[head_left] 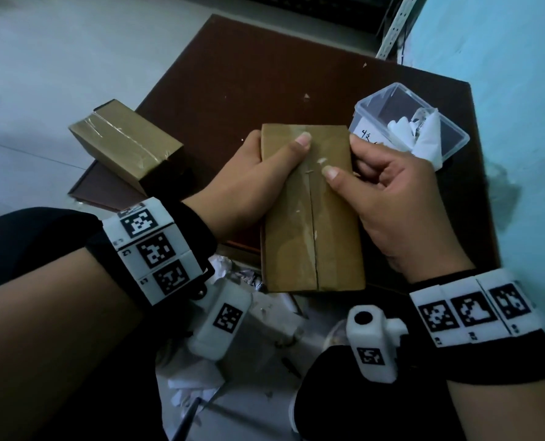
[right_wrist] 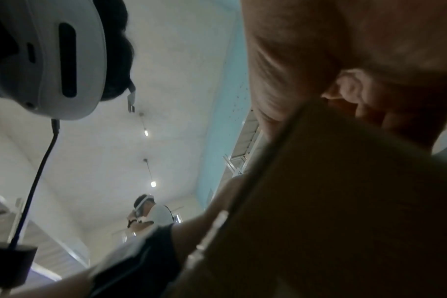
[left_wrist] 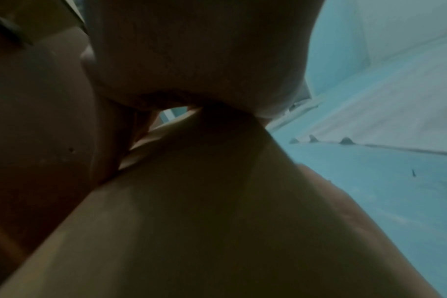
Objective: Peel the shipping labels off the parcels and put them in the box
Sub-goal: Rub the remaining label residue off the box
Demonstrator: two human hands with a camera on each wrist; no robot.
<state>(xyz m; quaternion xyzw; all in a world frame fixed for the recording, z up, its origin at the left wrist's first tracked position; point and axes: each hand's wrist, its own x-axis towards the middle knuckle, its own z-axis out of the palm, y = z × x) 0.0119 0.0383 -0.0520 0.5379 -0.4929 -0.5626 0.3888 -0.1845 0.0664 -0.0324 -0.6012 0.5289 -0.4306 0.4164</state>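
I hold a flat brown cardboard parcel (head_left: 309,218) in both hands over the near edge of the dark brown table (head_left: 264,74). Its taped face shows a seam and small white scraps of label residue (head_left: 322,161). My left hand (head_left: 264,167) grips its left edge, thumb on top. My right hand (head_left: 379,192) grips the right edge, thumb pressing near the residue. A clear plastic box (head_left: 423,122) with crumpled white label pieces sits to the right. In both wrist views the parcel (left_wrist: 217,221) (right_wrist: 345,201) fills the frame close up.
A second taped cardboard parcel (head_left: 124,141) lies at the table's left edge. Crumpled white paper scraps (head_left: 194,383) litter the floor below my hands. A blue wall (head_left: 503,90) stands on the right. Another person (right_wrist: 148,211) is far off in the right wrist view.
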